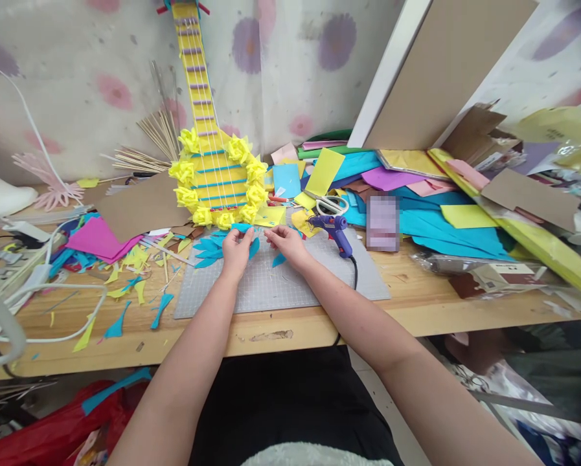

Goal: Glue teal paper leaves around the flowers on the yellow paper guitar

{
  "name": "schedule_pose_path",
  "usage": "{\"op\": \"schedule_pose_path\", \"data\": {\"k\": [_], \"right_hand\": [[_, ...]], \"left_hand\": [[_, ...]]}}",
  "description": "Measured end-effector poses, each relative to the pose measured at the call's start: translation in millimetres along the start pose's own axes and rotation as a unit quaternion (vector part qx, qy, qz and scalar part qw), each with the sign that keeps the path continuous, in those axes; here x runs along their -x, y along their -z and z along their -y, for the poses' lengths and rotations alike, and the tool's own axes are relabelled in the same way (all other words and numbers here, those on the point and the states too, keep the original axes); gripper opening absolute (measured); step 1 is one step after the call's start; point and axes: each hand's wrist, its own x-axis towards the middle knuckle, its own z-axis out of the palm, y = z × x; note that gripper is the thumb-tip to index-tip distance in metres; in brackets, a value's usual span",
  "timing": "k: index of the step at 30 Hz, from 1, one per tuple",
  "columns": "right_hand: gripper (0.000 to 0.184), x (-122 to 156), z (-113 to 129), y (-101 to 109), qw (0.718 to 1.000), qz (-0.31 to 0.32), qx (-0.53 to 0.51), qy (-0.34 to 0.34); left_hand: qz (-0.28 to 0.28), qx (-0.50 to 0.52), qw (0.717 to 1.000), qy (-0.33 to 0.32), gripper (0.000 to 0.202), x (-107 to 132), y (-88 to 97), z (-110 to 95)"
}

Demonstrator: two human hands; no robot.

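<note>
My left hand [238,248] is closed in a pinch on a blue paper petal [254,248], above the grey cutting mat [251,292]. Just to its right, my right hand [290,247] has thumb and fingertips pressed together; what they hold, if anything, is too small to make out. Several cut blue paper petals [208,250] lie left of my left hand. Another blue piece [278,260] rests on the mat under my right hand. Beside that hand sits a purple glue gun [337,234] with a black cord. Behind it are white-handled scissors [330,205].
A yellow toy guitar [219,178] edged with paper flowers leans on the back wall. Bamboo sticks [158,133] and paper scraps [133,259] lie left, near white cables [52,285]. Coloured paper sheets [445,226] pile up at right, below a leaning board [445,71].
</note>
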Motion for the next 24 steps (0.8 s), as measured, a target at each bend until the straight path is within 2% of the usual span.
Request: {"op": "schedule_pose_path", "data": {"k": [6,11,17,21,24], "right_hand": [[0.032,1,0,-1,1.000,-0.016,-0.017,-0.007],[0.037,2,4,2,0.997,-0.046,-0.060,-0.008],[0.042,1,1,6,0.993,-0.090,-0.073,-0.013],[0.042,0,-2,5,0.994,-0.090,-0.053,-0.016],[0.040,-1,-3,3,0.995,-0.089,-0.042,-0.011]], "left_hand": [[-0.006,-0.005,1.000,-0.017,0.031,-3,0.8,0],[-0.116,0.026,0.991,-0.069,0.035,-7,7.3,-4],[-0.160,0.028,0.986,-0.040,0.027,-14,15.0,-4],[-0.178,0.030,0.983,-0.030,0.030,-19,20.3,-4],[-0.171,0.038,0.984,-0.028,0.034,-20,23.2,-4]]}}
